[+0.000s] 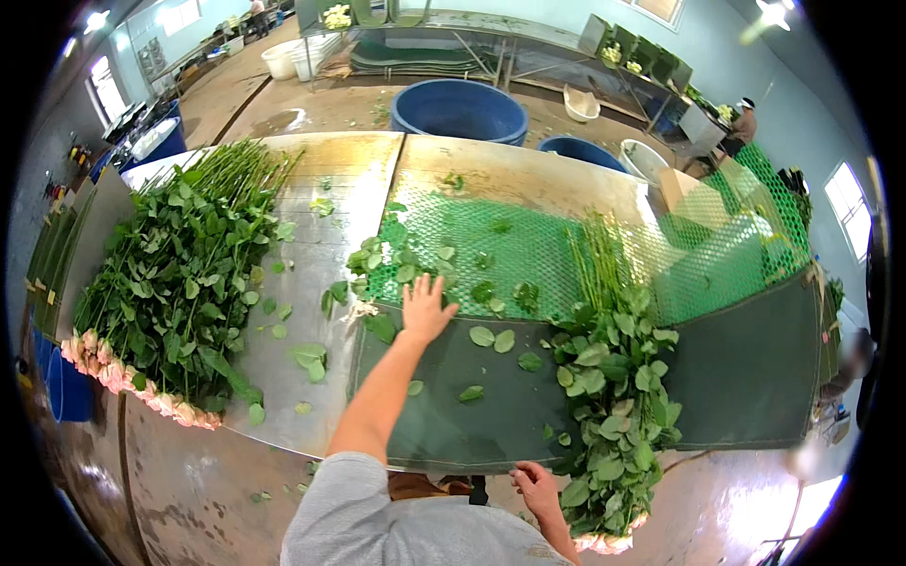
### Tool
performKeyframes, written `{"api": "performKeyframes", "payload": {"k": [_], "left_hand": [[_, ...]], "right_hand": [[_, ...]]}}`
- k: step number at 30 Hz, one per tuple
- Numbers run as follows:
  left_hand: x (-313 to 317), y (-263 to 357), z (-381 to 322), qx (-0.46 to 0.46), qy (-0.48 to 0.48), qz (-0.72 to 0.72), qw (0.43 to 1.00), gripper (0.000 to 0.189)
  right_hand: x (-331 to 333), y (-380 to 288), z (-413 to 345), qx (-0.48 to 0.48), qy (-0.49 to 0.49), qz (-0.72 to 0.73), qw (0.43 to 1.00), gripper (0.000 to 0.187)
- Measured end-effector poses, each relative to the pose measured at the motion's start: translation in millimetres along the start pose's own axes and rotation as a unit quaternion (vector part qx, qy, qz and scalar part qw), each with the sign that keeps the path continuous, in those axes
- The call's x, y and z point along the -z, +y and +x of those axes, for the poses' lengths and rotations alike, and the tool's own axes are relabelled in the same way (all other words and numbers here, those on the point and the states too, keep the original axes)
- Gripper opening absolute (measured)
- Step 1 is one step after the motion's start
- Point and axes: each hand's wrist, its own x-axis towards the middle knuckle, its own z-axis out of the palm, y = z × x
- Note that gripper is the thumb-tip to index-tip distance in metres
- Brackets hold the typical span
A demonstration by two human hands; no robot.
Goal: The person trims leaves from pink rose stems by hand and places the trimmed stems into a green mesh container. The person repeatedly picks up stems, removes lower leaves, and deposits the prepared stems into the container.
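Observation:
My left hand (pixel 426 311) reaches over the seam between green plastic netting (pixel 524 244) and a dark green sheet (pixel 488 417), fingers spread and holding nothing. Loose rose leaves (pixel 483 337) lie scattered about it, with a small leafy heap (pixel 368 258) just beyond its fingertips. By the table's front edge is my right hand (pixel 538 492), its fingers curled; whether anything small is inside them is hidden. To its right lies a bunch of pink roses (pixel 616 396), stems on the netting and blooms hanging past the near edge.
A larger pile of pink roses (pixel 191 283) covers the left of the metal table (pixel 297 262), blooms over the near edge. Netting and sheet continue right of the bunch. Beyond the table stand a large blue tub (pixel 460 113) and a white tub (pixel 643 161). A person (pixel 743 127) is at far right.

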Motion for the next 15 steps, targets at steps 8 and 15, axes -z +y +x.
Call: {"api": "performKeyframes", "payload": {"k": [8,15], "left_hand": [[3,-75,49,-0.085,-0.004,0.029,0.996,0.043],[33,-181,66,-0.054,0.033,-0.013,0.998,0.03]], "right_hand": [[-53,-21,28,0.031,0.059,-0.063,0.996,0.023],[-116,-33,20,-0.011,-0.007,-0.124,0.992,0.025]]}}
